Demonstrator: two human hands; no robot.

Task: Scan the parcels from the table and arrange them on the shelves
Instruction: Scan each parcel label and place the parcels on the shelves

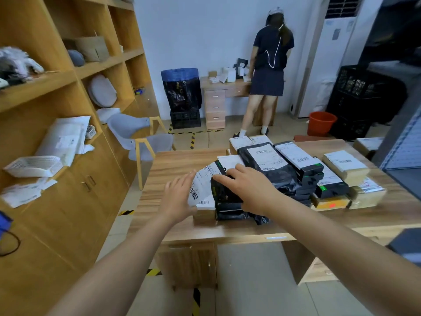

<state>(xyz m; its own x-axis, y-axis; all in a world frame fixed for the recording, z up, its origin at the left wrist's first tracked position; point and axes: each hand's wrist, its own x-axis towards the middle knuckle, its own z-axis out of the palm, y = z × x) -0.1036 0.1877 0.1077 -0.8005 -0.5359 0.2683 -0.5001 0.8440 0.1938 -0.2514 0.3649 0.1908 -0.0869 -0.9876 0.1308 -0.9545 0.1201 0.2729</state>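
head view, centre of the frame: at the near end of the parcels (268,160) piled on the desk (173,160), the left hand (180,197) lies flat and straight against a white-labelled box (202,190), the right hand (248,190) spread on a black parcel (225,199) beside it. the white-labelled box looks stiff and light, best taken by its sides; the black parcel looks soft, slippery.

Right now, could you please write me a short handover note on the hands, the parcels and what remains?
Left hand: open, fingers straight at the edge of the white-labelled cardboard parcel.
Right hand: open, lying on the black plastic-wrapped parcel beside it.
Other black and brown parcels: piled on the wooden table.
White mailers lie on the wooden shelves.
Left: scan and shelve the pile; no scanner in view.
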